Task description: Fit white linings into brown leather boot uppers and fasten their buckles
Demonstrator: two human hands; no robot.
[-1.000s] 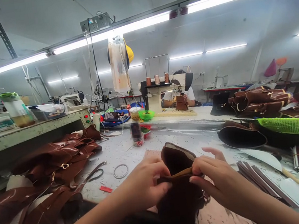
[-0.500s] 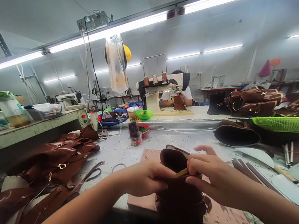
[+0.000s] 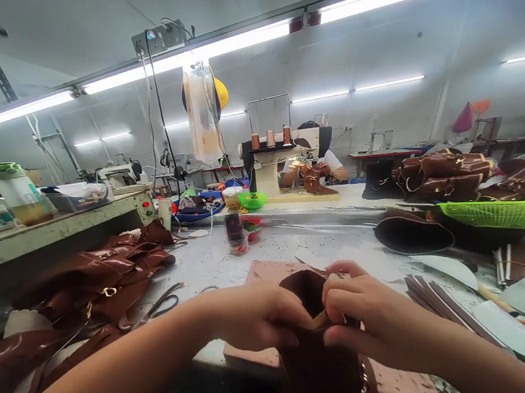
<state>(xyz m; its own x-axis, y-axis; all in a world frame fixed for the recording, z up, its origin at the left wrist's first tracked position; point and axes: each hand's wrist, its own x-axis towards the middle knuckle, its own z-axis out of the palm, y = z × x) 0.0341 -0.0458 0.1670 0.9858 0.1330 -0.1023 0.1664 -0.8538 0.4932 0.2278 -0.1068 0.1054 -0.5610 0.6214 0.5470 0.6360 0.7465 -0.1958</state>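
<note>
A dark brown leather boot shaft (image 3: 319, 368) stands in front of me, its round opening facing up and a metal chain or buckle low on its right side. My left hand (image 3: 262, 316) is closed on the left of the near rim, thumb side inward. My right hand (image 3: 360, 312) pinches the same rim on the right, fingers bent over the edge. A tan strip (image 3: 319, 321) shows along the rim between both hands. The boot's lower part is dark and runs out of view. Beneath it lies a pinkish board (image 3: 248, 355).
Brown leather pieces (image 3: 110, 279) are heaped at left, beside scissors (image 3: 163, 301). At right are a green basket (image 3: 504, 214), dark leather strips (image 3: 441, 305) and white sheets (image 3: 513, 331). Across the table, a person (image 3: 333, 165) works behind a sewing machine (image 3: 281, 156).
Both hands have shifted slightly along the rim, and the boot has turned so its chain now shows at right. The co-worker's brown boot piece at the machine has also turned.
</note>
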